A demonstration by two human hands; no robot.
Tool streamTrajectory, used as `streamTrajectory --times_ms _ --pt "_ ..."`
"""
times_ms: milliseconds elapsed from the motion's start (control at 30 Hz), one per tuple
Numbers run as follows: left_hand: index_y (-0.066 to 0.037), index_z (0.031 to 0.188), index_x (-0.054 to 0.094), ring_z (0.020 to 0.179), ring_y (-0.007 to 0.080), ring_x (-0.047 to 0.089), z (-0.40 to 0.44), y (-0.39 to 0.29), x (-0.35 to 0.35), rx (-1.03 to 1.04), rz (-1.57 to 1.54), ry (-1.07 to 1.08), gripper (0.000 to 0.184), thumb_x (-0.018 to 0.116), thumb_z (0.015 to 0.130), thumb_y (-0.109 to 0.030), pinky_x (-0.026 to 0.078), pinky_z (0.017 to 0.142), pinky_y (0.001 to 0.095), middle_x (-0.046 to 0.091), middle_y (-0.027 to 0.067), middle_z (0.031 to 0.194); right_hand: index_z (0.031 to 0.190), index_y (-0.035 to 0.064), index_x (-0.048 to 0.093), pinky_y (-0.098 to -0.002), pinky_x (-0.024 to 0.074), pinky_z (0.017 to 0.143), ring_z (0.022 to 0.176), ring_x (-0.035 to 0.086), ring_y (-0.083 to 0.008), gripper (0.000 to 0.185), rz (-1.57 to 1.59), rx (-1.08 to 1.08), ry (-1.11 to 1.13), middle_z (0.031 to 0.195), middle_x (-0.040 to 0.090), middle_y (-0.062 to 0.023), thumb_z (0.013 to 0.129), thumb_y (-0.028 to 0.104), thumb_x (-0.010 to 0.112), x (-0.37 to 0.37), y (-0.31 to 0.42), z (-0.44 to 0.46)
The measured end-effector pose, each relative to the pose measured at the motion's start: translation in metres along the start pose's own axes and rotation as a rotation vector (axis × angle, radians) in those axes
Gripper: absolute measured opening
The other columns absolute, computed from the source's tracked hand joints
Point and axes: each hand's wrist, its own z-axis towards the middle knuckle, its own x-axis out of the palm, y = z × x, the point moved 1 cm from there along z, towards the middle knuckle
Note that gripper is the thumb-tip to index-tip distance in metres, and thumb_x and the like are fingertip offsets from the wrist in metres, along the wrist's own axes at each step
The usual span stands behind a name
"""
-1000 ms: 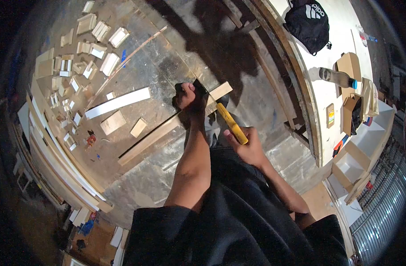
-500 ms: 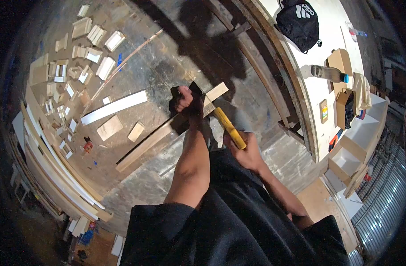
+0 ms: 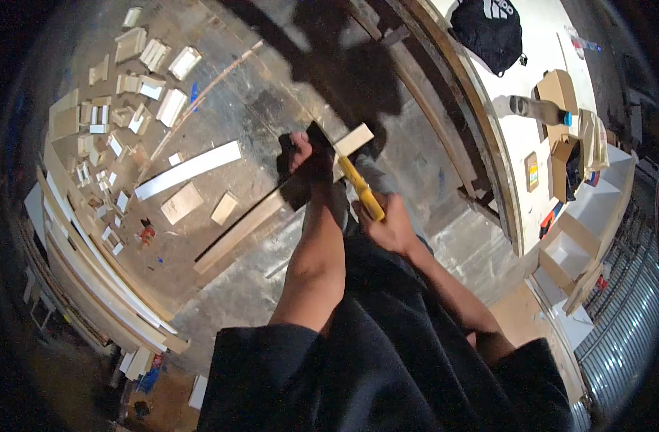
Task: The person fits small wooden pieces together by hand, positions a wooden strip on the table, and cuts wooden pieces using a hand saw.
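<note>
A long wooden plank [image 3: 239, 232] runs diagonally across the floor, passing under my left forearm. Its pale short end [image 3: 355, 140] sticks out to the upper right, beyond the tool. My left hand [image 3: 299, 153] is low by the plank's far side, fingers curled and partly in dark shadow; what they grip is hidden. With my right hand [image 3: 388, 222] I grip the rear of a yellow handsaw [image 3: 360, 186], seen nearly edge-on from above. Its front reaches the plank close to the pale end; its blade cannot be made out.
On the floor at left lie a white board [image 3: 189, 171], short wood pieces [image 3: 182, 204] and many small wooden assemblies [image 3: 172, 108]. Stacked long boards [image 3: 102, 252] line the left edge. At right, a white-topped table [image 3: 513, 180] bears a black bag [image 3: 488, 36] and a bottle [image 3: 538, 110].
My right hand and the yellow handsaw have moved forward and to the upper left, along the tool's length. My left hand has stayed by the plank.
</note>
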Motion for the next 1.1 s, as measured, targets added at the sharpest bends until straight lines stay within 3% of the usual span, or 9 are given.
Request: streamTrajectory --times_ms 133,400,500,533,767,967,1033,1100 --pt "-0.018 0.098 0.051 0.064 0.0299 0.066 0.007 -0.002 0.000 -0.007 -0.011 0.012 0.012 0.054 0.102 -0.029 0.049 0.055 0.0439 0.060 0.0062 0.068 0.082 -0.0049 0.064 -0.0358 0.0410 0.055 0.060 0.048 -0.0118 0.028 0.106 0.113 0.012 0.060 0.052 -0.0057 0.093 0.021 0.067 -0.016 0.017 -0.024" --pt "-0.018 0.096 0.051 0.066 0.0272 0.066 0.011 -0.003 0.006 -0.019 -0.116 0.104 0.012 0.056 0.100 -0.029 0.050 0.056 0.0419 0.062 0.0052 0.073 0.091 -0.0034 0.065 -0.0357 0.0468 0.063 0.069 0.053 -0.0117 0.018 0.082 0.013 0.040 0.071 0.060 -0.0074 0.090 0.014 0.065 -0.011 0.004 -0.017" --pt "-0.018 0.096 0.052 0.067 0.0268 0.067 0.008 0.011 0.028 0.065 0.188 -0.071 0.011 0.055 0.100 -0.028 0.049 0.056 0.0414 0.063 0.0051 0.077 0.090 -0.0034 0.065 -0.0353 0.0462 0.063 0.069 0.052 -0.0115 0.017 0.046 0.035 0.038 0.070 0.058 -0.0069 0.089 0.014 0.065 -0.003 -0.019 -0.006" --pt "-0.018 0.096 0.052 0.067 0.0268 0.067 0.008 0.008 0.024 0.062 0.180 -0.102 0.011 0.055 0.101 -0.028 0.049 0.056 0.0415 0.063 0.0051 0.076 0.088 -0.0038 0.065 -0.0351 0.0454 0.061 0.068 0.051 -0.0112 0.016 0.007 -0.031 0.019 0.068 0.056 -0.0073 0.089 0.012 0.065 0.002 -0.015 0.013" --pt "-0.020 0.096 0.053 0.062 0.0269 0.065 0.007 0.003 0.008 0.042 0.101 -0.083 0.012 0.055 0.101 -0.031 0.048 0.053 0.0429 0.061 0.0046 0.071 0.087 -0.0042 0.065 -0.0358 0.0449 0.059 0.067 0.052 -0.0102 0.019 -0.007 0.035 0.071 0.066 0.055 -0.0101 0.089 0.015 0.066 -0.018 -0.001 -0.013" --pt "-0.021 0.097 0.053 0.058 0.0269 0.064 0.011 -0.003 0.008 0.042 0.131 -0.120 0.013 0.056 0.101 -0.033 0.048 0.051 0.0440 0.059 0.0042 0.066 0.091 -0.0039 0.066 -0.0343 0.0464 0.062 0.069 0.055 -0.0132 0.022 0.049 -0.003 0.027 0.071 0.059 -0.0063 0.092 0.019 0.067 -0.015 -0.014 -0.012" --pt "-0.021 0.097 0.054 0.057 0.0269 0.064 0.009 -0.001 0.005 0.049 0.184 -0.137 0.014 0.056 0.101 -0.034 0.047 0.050 0.0444 0.059 0.0040 0.064 0.092 -0.0036 0.066 -0.0348 0.0471 0.064 0.069 0.055 -0.0144 0.025 0.142 0.076 0.064 0.071 0.058 -0.0064 0.093 0.022 0.067 -0.027 0.000 -0.026" --pt "-0.022 0.097 0.054 0.055 0.0270 0.063 0.007 -0.001 0.001 0.041 0.128 -0.105 0.014 0.056 0.101 -0.035 0.047 0.049 0.0450 0.058 0.0039 0.062 0.091 -0.0036 0.067 -0.0352 0.0472 0.065 0.071 0.056 -0.0141 0.027 0.017 0.114 0.011 0.071 0.058 -0.0068 0.094 0.023 0.067 -0.017 0.009 -0.009"
